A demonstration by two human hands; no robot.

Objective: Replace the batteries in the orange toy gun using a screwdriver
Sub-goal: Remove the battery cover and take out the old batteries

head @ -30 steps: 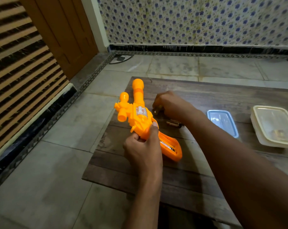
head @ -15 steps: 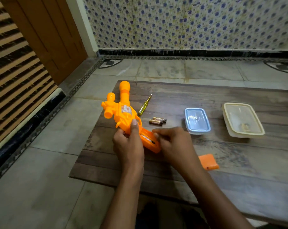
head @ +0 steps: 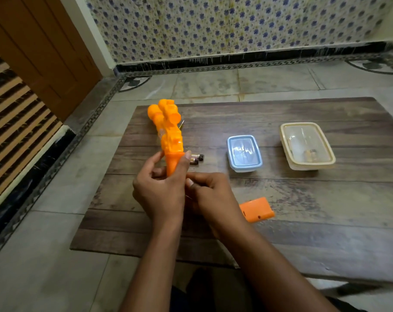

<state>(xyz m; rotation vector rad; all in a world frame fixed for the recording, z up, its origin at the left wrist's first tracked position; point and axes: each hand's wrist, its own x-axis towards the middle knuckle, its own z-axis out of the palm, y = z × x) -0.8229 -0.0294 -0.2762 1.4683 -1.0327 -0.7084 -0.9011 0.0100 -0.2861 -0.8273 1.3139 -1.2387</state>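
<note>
Single head cam, wide-angle, worn by the person, pitched forward and down. Looks over the low wooden counter [head: 281, 233] from its near edge, close range: forearms enter at 6 o'clock, both hands sit just below frame centre. Tiled floor [head: 44, 255] fills 7 to 9 o'clock, patterned wall [head: 236, 25] runs across 12, door [head: 40, 52] at 10. No second view, so no overlap.

Left hand [head: 161, 194] curled in a grip, raised; right hand [head: 210, 194] touching it, fingers bent, possibly pinching.
</note>
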